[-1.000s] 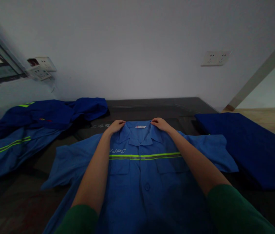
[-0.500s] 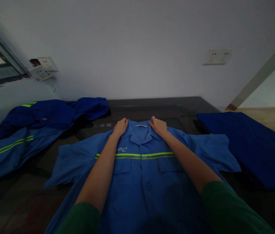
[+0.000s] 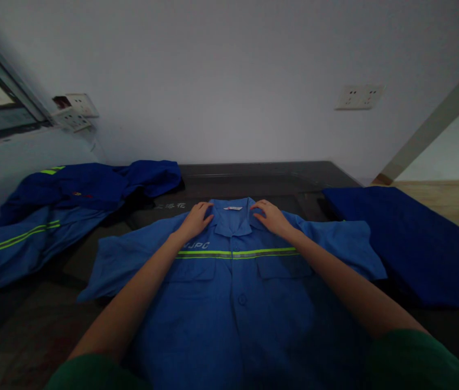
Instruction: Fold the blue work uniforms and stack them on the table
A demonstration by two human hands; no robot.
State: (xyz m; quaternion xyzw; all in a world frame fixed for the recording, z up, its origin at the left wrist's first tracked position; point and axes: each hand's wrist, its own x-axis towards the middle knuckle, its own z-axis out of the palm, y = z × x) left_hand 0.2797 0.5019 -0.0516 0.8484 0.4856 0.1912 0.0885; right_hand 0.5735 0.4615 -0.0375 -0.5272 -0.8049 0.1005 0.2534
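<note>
Dark table (image 3: 253, 184) (garments (image 3: 70, 189) atop).

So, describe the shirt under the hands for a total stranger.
Along the wall runs a dark surface; the blue shirt lies in its middle, buttons up. Unlike the bunched clothes at left and darker cloth at right, its short sleeves spread wide.

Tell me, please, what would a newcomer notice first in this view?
Most likely the blue shirt, spread front up on the dark surface, with a yellow-green stripe across its chest. Next, the left hand and right hand, one at each side of its collar.
</note>
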